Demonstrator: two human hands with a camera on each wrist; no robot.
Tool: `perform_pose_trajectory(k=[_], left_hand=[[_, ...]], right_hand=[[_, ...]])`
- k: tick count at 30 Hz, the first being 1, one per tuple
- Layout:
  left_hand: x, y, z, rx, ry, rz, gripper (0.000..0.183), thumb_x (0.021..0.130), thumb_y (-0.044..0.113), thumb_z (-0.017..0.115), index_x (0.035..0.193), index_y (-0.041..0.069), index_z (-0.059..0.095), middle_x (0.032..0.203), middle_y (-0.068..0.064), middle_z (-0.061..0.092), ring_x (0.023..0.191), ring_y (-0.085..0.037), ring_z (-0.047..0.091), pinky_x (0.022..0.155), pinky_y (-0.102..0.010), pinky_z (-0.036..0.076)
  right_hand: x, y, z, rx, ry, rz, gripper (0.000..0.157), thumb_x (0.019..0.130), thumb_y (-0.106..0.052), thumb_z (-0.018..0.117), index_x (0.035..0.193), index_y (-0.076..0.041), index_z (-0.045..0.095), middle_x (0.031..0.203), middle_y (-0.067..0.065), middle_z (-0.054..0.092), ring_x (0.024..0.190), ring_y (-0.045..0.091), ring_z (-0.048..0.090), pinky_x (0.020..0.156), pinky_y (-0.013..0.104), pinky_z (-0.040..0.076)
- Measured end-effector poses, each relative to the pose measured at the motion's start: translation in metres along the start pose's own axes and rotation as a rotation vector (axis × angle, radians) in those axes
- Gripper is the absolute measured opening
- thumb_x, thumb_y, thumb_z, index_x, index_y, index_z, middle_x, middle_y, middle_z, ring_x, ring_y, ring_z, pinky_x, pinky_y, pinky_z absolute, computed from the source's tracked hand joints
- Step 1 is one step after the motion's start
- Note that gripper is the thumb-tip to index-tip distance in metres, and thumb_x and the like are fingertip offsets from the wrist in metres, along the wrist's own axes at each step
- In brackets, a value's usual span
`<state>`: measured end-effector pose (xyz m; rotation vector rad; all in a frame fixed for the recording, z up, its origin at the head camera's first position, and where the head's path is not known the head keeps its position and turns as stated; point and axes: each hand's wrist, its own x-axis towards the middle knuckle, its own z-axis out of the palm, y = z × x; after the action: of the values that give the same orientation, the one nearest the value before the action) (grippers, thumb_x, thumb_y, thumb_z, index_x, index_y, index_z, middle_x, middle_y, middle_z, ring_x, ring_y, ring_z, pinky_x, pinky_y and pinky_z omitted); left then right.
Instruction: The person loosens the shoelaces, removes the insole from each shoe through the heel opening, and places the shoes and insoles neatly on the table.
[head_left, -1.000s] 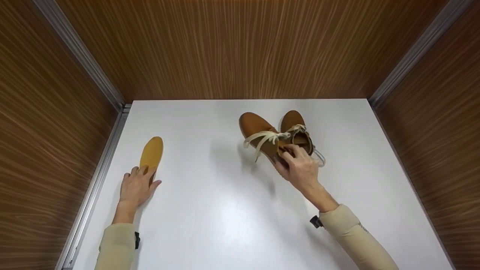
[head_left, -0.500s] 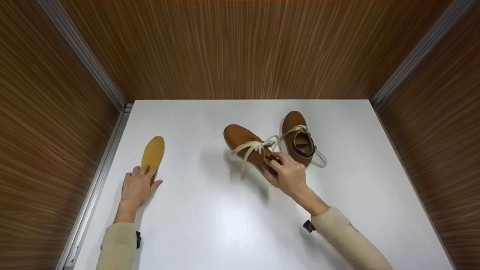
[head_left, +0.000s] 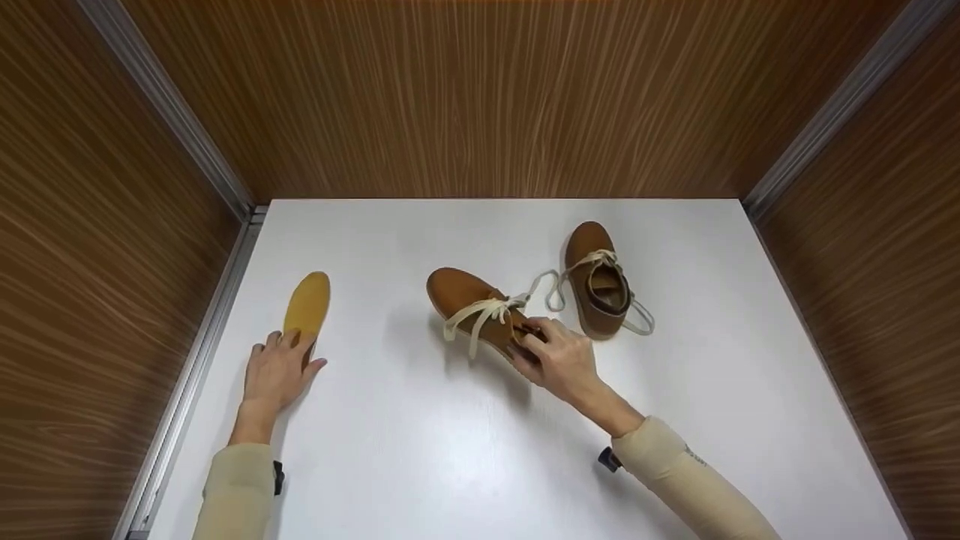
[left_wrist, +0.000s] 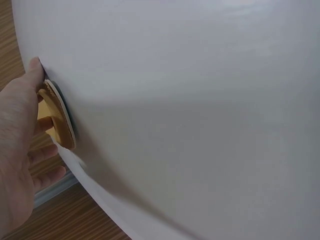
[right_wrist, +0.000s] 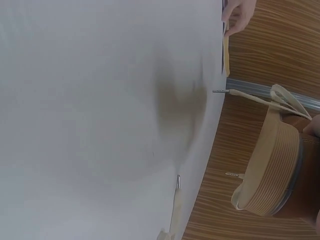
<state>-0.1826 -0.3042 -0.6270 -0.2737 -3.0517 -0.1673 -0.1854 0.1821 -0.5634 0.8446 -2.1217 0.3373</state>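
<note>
My right hand (head_left: pixel 562 364) grips a brown lace-up shoe (head_left: pixel 459 291) at its heel opening, fingertips inside the collar and thumb outside. The shoe hangs above the table, its toe pointing to the back left and its shadow below. Its ribbed sole side (right_wrist: pixel 275 167) shows in the right wrist view, with pale laces dangling. The matching shoe (head_left: pixel 589 244) stands to the right, behind my right hand. At the left, my left hand (head_left: pixel 277 371) rests on a yellow insole (head_left: pixel 307 300), fingers spread over its heel end (left_wrist: pixel 61 117) and thumb out to the side.
A white tabletop (head_left: pixel 435 465) lies beneath everything, bounded by a wood-grain wall (head_left: pixel 480 97) at the back and panels at both sides. Metal rails (head_left: pixel 169 112) run along the corners. A loose lace (head_left: pixel 551 289) stretches between the two shoes.
My right hand has carried the shoe left and toward me, away from the matching shoe, and its toe has turned further left. My left hand and the insole stay nearly in place.
</note>
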Motion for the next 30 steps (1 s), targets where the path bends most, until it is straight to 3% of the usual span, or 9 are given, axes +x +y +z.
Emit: perform_pose_trajectory(k=[11,30], left_hand=[[0.0,0.0,-0.001,0.005,-0.012,0.002,0.058,0.102,0.046,0.065,0.148,0.011,0.058,0.146,-0.028,0.058,0.131,-0.051,0.053,0.096,-0.066,0.048],[-0.001,0.002,-0.004,0.008,-0.017,-0.009,0.057,0.103,0.045,0.065,0.148,0.011,0.058,0.146,-0.028,0.058,0.131,-0.051,0.053,0.097,-0.066,0.047]], right_hand=[[-0.012,-0.011,0.014,0.027,-0.042,-0.042,0.029,0.076,-0.031,0.093,0.086,-0.016,0.071,0.1,0.005,0.075,0.079,0.022,0.073,0.056,0.034,0.061],[-0.03,-0.025,0.036,0.053,-0.065,-0.037,0.033,0.068,-0.029,0.099,0.088,-0.018,0.075,0.101,0.004,0.075,0.078,0.022,0.071,0.054,0.033,0.058]])
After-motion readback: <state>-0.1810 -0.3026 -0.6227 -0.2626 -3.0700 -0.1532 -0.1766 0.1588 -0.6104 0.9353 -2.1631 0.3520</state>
